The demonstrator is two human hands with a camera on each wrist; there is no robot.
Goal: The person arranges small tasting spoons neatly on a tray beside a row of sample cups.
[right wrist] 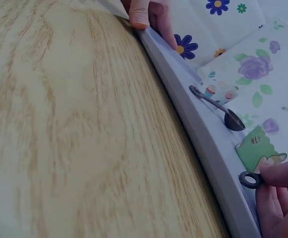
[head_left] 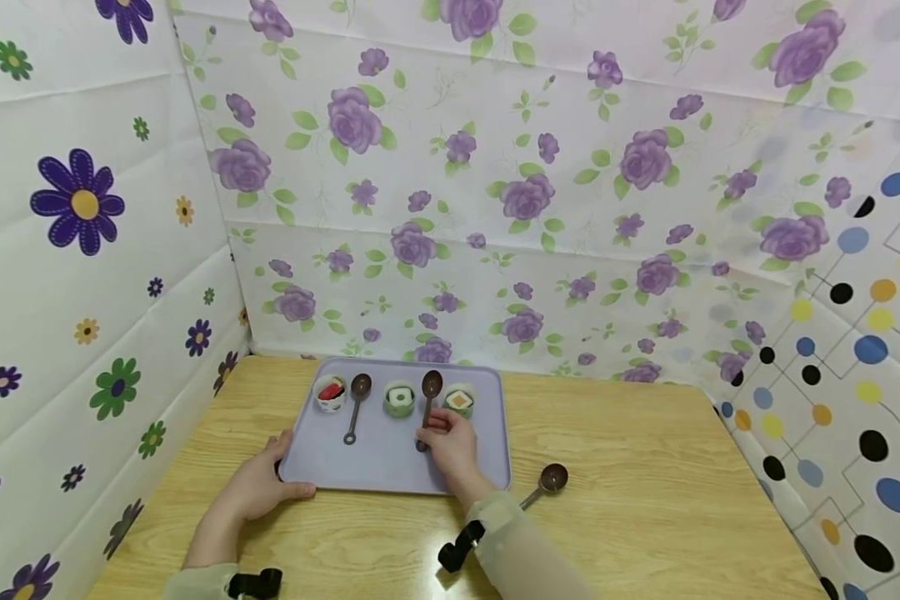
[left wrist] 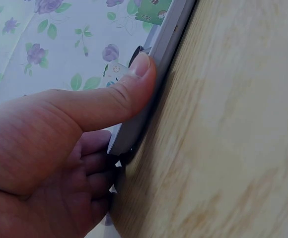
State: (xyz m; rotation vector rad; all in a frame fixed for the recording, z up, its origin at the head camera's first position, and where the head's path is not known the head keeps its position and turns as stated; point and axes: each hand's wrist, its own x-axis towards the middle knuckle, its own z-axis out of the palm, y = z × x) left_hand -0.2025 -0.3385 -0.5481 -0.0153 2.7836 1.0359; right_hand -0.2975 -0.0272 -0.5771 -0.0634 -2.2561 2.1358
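A lilac tray (head_left: 367, 468) lies on the table, bearing two brown measuring spoons and three paper cups. My right hand (head_left: 453, 446) pinches the handle of one measuring spoon (head_left: 432, 384), between the two green cups; its ring end (right wrist: 251, 180) sticks out past the thumb. At the tray's front left corner my left hand (head_left: 258, 485) grips the rim, thumb (left wrist: 119, 101) along the front edge and fingers at the left side. Another measuring spoon (head_left: 361, 387) lies right of the red-topped sushi piece (head_left: 332, 392). White-topped sushi (head_left: 401, 397) and orange-centred sushi (head_left: 460, 402) sit in the green cups.
A third measuring spoon (head_left: 553, 477) lies on the wooden table (head_left: 630, 500) right of the tray, its handle partly hidden by my right sleeve. Flowered cloth (head_left: 450, 167) hangs behind the table, with patterned cloth on both sides.
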